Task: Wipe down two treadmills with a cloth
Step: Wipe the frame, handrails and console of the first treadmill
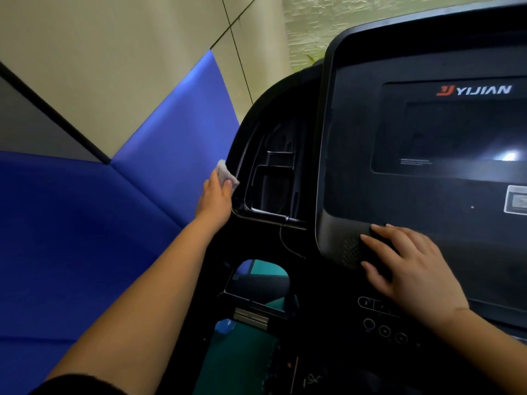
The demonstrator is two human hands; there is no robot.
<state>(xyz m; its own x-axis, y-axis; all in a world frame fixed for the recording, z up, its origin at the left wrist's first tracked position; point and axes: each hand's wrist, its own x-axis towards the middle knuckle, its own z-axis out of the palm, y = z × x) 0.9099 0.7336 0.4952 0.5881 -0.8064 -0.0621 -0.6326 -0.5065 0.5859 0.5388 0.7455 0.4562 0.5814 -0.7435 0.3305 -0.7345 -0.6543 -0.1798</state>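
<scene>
A black treadmill console (356,195) fills the right half of the view, with a dark screen (456,138) under a YIJIAN logo. My left hand (215,199) holds a small white cloth (225,173) against the outer left edge of the console, beside a recessed tray pocket (271,183). My right hand (410,269) rests flat with spread fingers on the lower left corner of the screen panel, above a row of round buttons (385,330).
Blue padded wall panels (85,223) stand close on the left, beige wall above them. A thin black cable (285,243) hangs below the tray pocket. Green floor (242,360) shows through a gap under the console.
</scene>
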